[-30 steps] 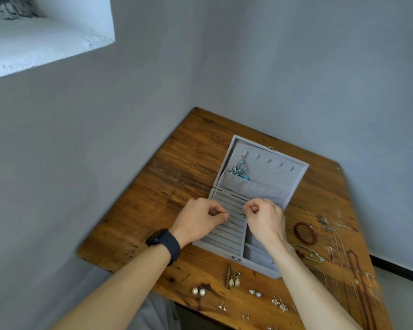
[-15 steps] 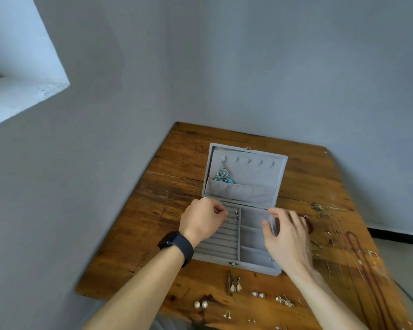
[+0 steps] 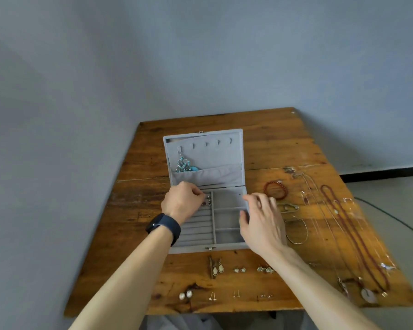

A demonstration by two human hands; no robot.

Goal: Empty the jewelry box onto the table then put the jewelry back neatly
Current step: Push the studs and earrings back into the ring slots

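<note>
Two hands worked at the open box mid-table: your left hand pinched a ring into the slots; your right hand hovered spread, empty. Refilling was underway; next, reach for the bracelet.

Both forearms reach forward, bare, converging slightly. Left hand curled, knuckles up, fingertips pinched together at its right side, apparently on something small, though too tiny to make out. Dark band around left wrist. Right hand palm down, fingers spread and loosely bent, thumb tucked inward, nothing gripped.
</note>
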